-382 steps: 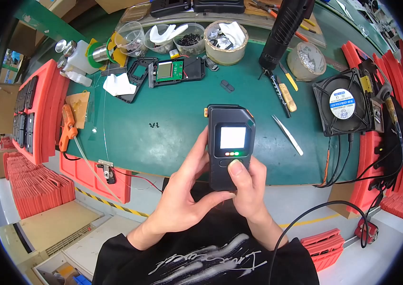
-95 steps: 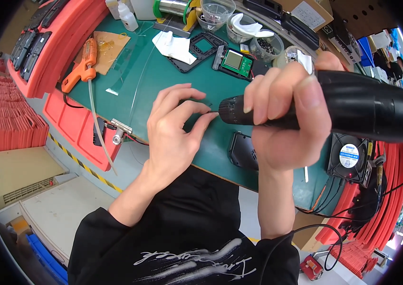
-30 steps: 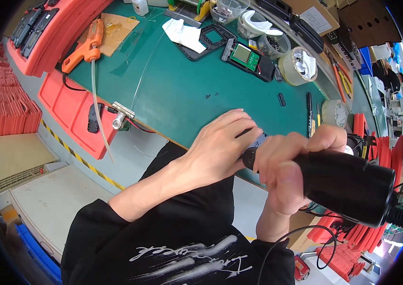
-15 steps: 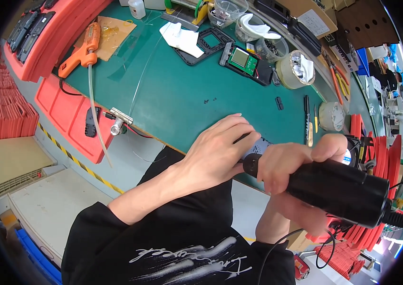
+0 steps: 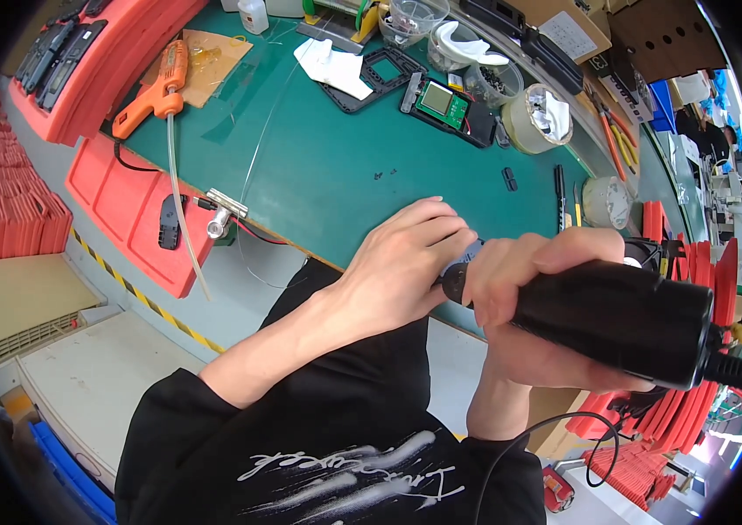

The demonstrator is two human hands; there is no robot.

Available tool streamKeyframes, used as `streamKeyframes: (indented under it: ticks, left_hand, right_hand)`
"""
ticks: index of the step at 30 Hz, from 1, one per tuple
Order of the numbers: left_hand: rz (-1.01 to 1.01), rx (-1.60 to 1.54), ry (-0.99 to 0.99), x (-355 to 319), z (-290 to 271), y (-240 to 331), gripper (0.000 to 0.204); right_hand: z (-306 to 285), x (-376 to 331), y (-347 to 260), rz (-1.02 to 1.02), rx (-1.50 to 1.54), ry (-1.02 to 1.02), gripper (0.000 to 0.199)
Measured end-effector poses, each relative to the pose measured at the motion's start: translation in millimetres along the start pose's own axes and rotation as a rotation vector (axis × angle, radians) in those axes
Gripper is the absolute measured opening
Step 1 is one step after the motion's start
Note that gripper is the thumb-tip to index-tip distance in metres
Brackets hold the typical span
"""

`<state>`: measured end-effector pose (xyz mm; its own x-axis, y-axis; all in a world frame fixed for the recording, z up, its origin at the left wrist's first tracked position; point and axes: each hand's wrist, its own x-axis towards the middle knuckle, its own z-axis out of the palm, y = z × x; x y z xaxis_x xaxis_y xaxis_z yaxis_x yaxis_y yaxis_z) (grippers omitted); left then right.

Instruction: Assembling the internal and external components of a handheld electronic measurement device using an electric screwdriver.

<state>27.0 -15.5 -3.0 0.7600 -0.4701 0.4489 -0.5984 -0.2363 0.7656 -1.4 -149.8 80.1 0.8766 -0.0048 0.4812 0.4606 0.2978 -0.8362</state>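
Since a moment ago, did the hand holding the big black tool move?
Cannot tell for sure: the camera itself shifted. Against the green table, the right hand with the black power screwdriver sits at the near edge much as it did, by the left hand.

beyond our left hand (image 5: 402, 267) the green bench (image 5: 318, 175) carries an orange glue gun (image 5: 154, 94), a circuit board (image 5: 439, 101) and a tape roll (image 5: 535, 122).

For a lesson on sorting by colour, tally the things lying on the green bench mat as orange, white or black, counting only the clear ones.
Orange: 1, the glue gun.
White: 2, the folded cloth and the small bottle.
Black: 2, the empty frame and the pen-like tool.
Total: 5.
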Motion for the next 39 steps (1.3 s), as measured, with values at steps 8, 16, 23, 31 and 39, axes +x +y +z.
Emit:
streamKeyframes:
  ticks: [8, 16, 23, 31, 39]
  left_hand:
    - [0.059, 0.036, 0.042, 0.7, 1.7, -0.7, 0.048]
    - [-0.013, -0.006, 0.008, -0.3, 1.3, 1.3, 0.05]
    - [0.034, 0.025, -0.017, 0.1, 0.8, -4.5, 0.05]
    - [0.012, 0.011, -0.006, -1.0, -0.5, 0.2, 0.054]
    - [0.046, 0.087, -0.058, 0.4, -3.3, 5.6, 0.065]
  right_hand:
    - [1.7, -2.6, -2.1, 0.02, -0.055, 0.001, 0.071]
    - [-2.7, -3.3, -2.5, 0.037, -0.099, 0.01, 0.063]
    - [-9.6, -4.3, 0.1, -0.027, -0.259, -0.124, 0.045]
    - [-16.8, -5.6, -5.6, 0.075, -0.181, -0.112, 0.059]
    - [-24.3, 27.8, -32.6, -0.156, 0.121, -0.206, 0.04]
